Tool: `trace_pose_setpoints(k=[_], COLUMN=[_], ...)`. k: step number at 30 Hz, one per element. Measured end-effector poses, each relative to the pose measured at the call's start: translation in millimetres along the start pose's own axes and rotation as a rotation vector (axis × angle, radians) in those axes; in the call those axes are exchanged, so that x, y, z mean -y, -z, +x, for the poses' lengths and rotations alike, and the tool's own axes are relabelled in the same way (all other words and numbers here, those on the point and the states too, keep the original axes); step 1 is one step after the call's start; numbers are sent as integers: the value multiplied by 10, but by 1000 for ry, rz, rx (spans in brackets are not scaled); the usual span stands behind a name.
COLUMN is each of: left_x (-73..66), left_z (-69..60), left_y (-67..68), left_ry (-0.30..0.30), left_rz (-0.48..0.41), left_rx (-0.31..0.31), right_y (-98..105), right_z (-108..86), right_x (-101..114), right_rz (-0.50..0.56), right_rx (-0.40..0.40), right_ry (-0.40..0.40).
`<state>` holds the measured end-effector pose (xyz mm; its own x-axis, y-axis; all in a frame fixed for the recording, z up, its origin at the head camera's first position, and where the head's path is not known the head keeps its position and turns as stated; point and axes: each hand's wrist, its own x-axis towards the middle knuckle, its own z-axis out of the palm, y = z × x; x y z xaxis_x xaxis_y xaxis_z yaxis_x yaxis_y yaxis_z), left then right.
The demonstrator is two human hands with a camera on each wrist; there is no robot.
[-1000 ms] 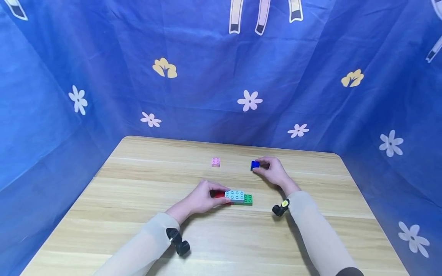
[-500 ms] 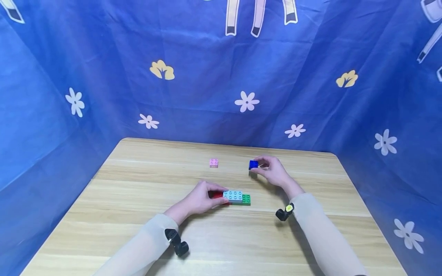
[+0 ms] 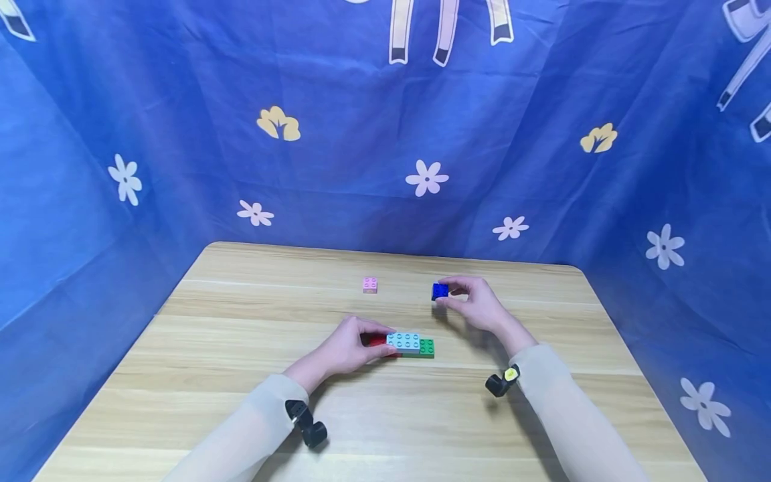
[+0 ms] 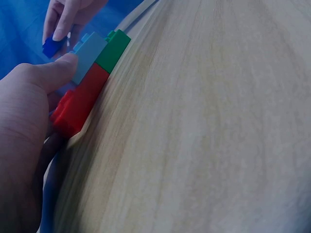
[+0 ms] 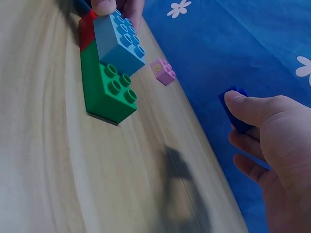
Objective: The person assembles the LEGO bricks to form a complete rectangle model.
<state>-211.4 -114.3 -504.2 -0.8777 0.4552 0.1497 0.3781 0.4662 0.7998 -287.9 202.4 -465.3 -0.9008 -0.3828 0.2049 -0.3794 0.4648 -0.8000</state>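
Observation:
My left hand (image 3: 349, 345) pinches the light blue brick (image 3: 402, 343) between thumb and fingers at its left end. That brick sits on top of a red brick (image 4: 90, 99) and a green brick (image 5: 104, 90), which lie end to end on the table. The green brick's right-hand studs are bare. Held between thumb and fingers of my right hand (image 3: 478, 304) is a dark blue brick (image 3: 440, 292). It hangs above the table, behind and to the right of the joined bricks; the right wrist view shows it apart from the tabletop.
A small pink brick (image 3: 370, 286) stands on the wooden table (image 3: 271, 288) behind the joined bricks. In the right wrist view a printed mark shows on its side. Blue cloth (image 3: 337, 167) with flowers surrounds the table's back and sides.
My right hand has lifted the dark blue brick off the table and tilted it so its studs show. The left hand keeps its hold on the light blue brick. The head view has shifted slightly.

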Motion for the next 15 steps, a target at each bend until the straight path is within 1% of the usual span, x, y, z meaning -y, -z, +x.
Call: trace_pose_setpoints(k=[6,11,15], left_x=[7,27,23], left_z=[2,6,8], left_y=[4,5,4], left_ry=[7,15,-2], left_rz=[6,15,14], left_rx=[8,10,3], right_y=[6,-9,-25], right_z=[-82,-165,-246], right_x=[0,2,11], right_rz=[6,24,30], right_rx=[3,19,31], right_ry=[0,-19,-45])
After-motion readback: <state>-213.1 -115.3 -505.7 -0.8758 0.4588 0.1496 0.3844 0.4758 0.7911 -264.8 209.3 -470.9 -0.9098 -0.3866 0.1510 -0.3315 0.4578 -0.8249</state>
